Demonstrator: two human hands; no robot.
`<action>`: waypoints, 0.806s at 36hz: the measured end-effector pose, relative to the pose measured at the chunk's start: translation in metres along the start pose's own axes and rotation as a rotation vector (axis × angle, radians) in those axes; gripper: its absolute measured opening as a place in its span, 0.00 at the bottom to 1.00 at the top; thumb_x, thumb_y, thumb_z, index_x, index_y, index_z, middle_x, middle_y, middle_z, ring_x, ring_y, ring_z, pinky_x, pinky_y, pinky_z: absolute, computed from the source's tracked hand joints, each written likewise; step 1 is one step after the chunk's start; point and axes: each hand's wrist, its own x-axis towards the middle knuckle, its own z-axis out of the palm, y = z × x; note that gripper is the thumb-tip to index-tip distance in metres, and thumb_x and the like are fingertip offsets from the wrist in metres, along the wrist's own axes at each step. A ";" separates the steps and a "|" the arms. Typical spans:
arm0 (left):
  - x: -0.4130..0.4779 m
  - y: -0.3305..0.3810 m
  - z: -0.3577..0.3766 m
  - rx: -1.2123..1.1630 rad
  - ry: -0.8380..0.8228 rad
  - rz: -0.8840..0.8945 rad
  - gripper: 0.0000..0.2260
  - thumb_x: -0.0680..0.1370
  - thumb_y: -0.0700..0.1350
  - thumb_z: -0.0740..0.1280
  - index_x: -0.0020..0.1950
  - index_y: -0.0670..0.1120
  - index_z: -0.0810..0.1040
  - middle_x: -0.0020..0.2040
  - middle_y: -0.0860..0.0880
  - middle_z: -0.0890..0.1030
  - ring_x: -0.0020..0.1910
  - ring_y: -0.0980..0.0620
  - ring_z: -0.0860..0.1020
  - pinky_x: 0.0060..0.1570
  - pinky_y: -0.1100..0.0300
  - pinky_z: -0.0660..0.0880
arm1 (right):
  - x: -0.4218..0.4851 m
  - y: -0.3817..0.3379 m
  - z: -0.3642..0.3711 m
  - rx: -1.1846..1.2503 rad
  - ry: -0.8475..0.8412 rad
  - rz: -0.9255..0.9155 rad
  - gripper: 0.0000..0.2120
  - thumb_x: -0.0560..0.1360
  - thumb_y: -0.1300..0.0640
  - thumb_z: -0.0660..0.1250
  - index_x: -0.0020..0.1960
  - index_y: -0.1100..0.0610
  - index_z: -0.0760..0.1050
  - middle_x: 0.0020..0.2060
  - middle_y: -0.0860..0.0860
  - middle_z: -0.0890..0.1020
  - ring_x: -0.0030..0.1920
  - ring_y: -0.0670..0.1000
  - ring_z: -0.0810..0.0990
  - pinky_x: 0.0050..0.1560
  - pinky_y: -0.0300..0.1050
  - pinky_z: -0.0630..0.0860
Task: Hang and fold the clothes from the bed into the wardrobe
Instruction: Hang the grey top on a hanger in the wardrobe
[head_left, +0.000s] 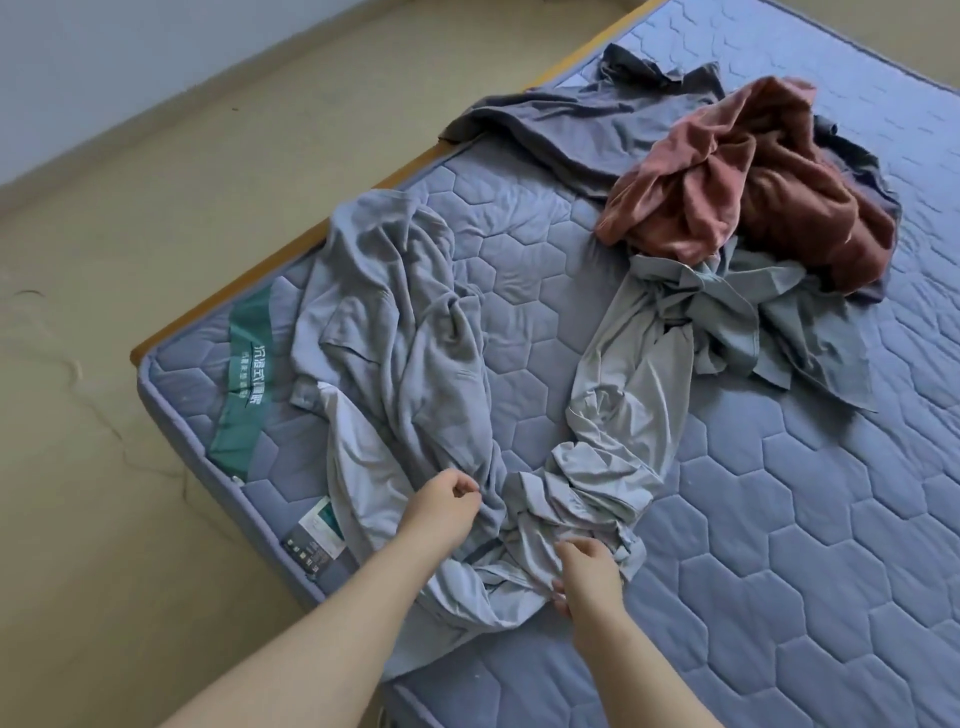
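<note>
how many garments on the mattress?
5, possibly more hidden: light grey garment left; pale grey garment centre; dark grey garment far; rust-red garment on the pile; grey-green garment beneath it.

- A green band running across the near-left corner of the blue quilted mattress carries a line of large pale Chinese characters; they are blurred, and only the middle character "式" reads with any confidence.
- Below that line on the same band sits a second, smaller row of characters, too small to make out.
- A white-and-teal tag at the mattress edge shows faint print that cannot be read.
- Beside it, a dark label on the mattress side wall bears rows of tiny light text, also illegible.
</note>
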 end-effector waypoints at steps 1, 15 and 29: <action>0.005 -0.002 0.003 0.016 -0.005 -0.013 0.08 0.78 0.45 0.60 0.40 0.54 0.71 0.45 0.53 0.77 0.49 0.46 0.79 0.48 0.57 0.74 | 0.007 0.000 0.001 -0.055 0.056 0.002 0.15 0.76 0.60 0.61 0.62 0.63 0.70 0.50 0.58 0.74 0.46 0.56 0.73 0.44 0.47 0.70; 0.045 -0.041 0.043 0.115 -0.070 -0.114 0.06 0.76 0.44 0.61 0.39 0.52 0.72 0.41 0.52 0.78 0.40 0.49 0.76 0.45 0.59 0.73 | 0.085 0.008 -0.009 -0.699 0.006 -0.054 0.26 0.73 0.55 0.61 0.70 0.43 0.62 0.71 0.53 0.59 0.71 0.59 0.58 0.68 0.53 0.60; 0.019 -0.029 0.048 0.055 -0.087 -0.055 0.10 0.77 0.39 0.60 0.41 0.55 0.72 0.46 0.51 0.77 0.41 0.50 0.76 0.46 0.61 0.73 | 0.050 -0.001 -0.016 -0.078 -0.050 -0.283 0.15 0.71 0.65 0.61 0.34 0.55 0.57 0.28 0.49 0.61 0.32 0.49 0.59 0.32 0.44 0.57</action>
